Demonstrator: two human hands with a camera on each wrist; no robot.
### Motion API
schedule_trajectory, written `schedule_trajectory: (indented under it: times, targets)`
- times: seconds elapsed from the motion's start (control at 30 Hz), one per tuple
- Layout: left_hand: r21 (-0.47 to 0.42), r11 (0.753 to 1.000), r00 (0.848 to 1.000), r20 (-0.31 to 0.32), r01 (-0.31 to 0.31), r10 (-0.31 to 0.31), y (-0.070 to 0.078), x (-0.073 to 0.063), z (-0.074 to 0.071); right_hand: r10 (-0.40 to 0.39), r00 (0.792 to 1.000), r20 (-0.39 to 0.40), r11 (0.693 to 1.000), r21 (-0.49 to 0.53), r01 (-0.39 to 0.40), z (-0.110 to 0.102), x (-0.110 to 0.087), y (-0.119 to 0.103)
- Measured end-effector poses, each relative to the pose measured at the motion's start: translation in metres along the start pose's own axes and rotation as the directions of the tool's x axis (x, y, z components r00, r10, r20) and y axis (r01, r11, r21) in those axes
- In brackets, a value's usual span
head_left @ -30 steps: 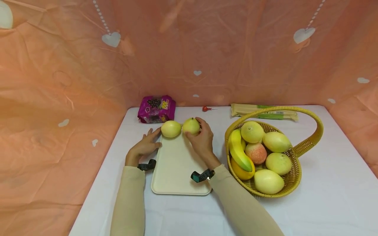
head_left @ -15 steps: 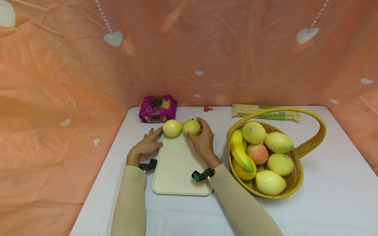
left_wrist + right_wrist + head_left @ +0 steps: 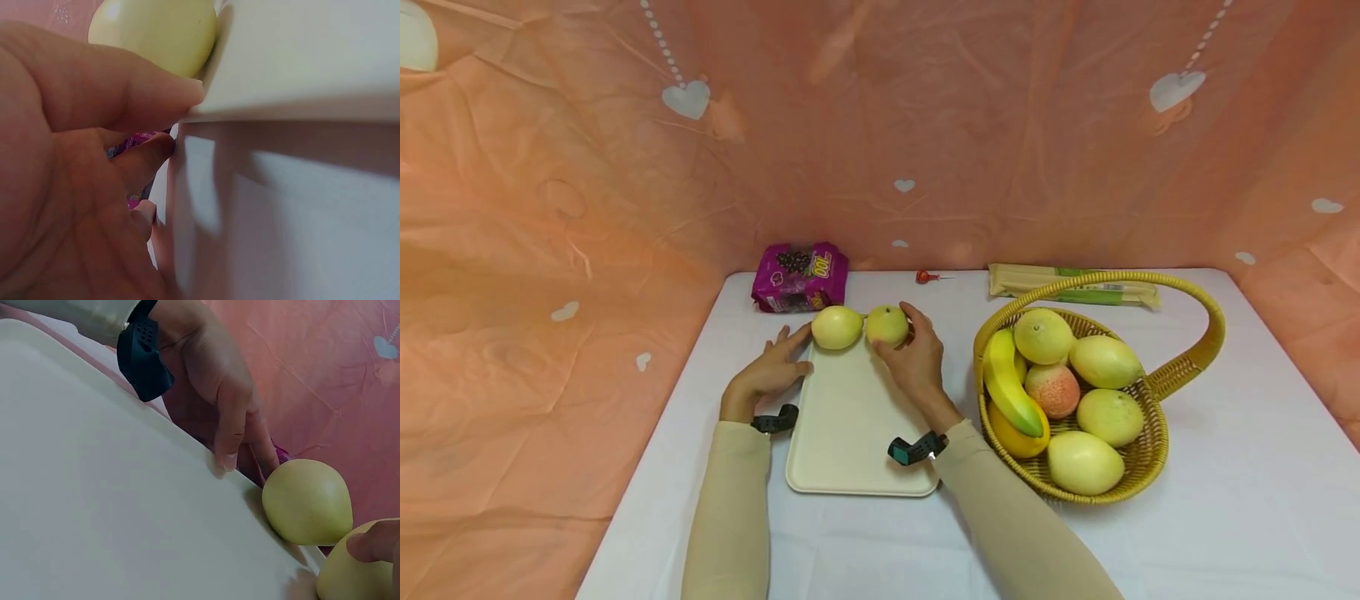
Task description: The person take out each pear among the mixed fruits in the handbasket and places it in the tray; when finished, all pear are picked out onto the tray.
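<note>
A pale yellow pear (image 3: pixel 837 327) lies on its side at the far left corner of a cream rectangular tray (image 3: pixel 850 433). My left hand (image 3: pixel 767 375) is at the tray's left edge, its thumb on the rim and a fingertip against that pear; the left wrist view shows the thumb (image 3: pixel 125 90) extended. My right hand (image 3: pixel 917 354) grips a second pear (image 3: pixel 886 325), stem up, at the far right corner, thumb in front and fingers behind. Both pears sit side by side, almost touching. The right wrist view shows the first pear (image 3: pixel 307 501) beside the held one (image 3: pixel 353 575).
A wicker basket (image 3: pixel 1150 467) with a tall handle stands on the right, holding a banana (image 3: pixel 1000 375), a peach (image 3: pixel 1052 390) and several yellow fruits. Along the back lie a purple package (image 3: pixel 801 277), a small red-handled tool (image 3: pixel 927 276) and a long beige-green packet (image 3: pixel 1067 285).
The pear in my right hand has tipped slightly, its stem end turning toward me, and the hand has shifted a little with it. My left hand keeps its place at the tray.
</note>
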State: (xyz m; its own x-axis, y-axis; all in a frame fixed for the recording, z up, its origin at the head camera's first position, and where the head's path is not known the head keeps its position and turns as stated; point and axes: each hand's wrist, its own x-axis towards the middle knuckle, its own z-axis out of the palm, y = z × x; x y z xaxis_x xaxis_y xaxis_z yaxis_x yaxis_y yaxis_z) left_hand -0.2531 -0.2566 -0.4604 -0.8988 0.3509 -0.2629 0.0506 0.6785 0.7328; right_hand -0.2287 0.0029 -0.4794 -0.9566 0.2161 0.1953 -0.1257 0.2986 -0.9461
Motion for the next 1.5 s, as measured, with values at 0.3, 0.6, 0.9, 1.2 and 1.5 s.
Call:
schedule_trajectory:
  times: [0.3,0.6,0.9,1.2,1.5]
  targets:
    - [-0.002,1.000,1.000,0.009,0.002,-0.002,-0.001,0.001,0.001,0.085,0.996,0.006,0.995,0.056,-0.085,-0.012,-0.014,-0.009]
    - [-0.019,1.000,1.000,0.009,0.011,-0.011,-0.003,0.001,-0.002,0.028,0.998,0.062,0.992,0.121,-0.035,-0.037,-0.036,-0.045]
    - [-0.034,0.999,0.999,0.014,0.032,-0.032,-0.001,0.001,-0.005,-0.034,0.990,0.134,0.987,0.162,0.012,-0.070,-0.052,-0.058]
    - [-0.046,0.998,0.999,0.022,0.039,-0.038,0.000,0.000,-0.003,-0.126,0.949,0.290,0.985,0.148,0.086,-0.104,-0.061,-0.042]
    - [-0.013,1.000,1.000,0.014,0.019,-0.019,0.001,0.000,-0.002,-0.189,0.740,0.645,0.981,0.156,0.114,-0.167,-0.065,-0.030]
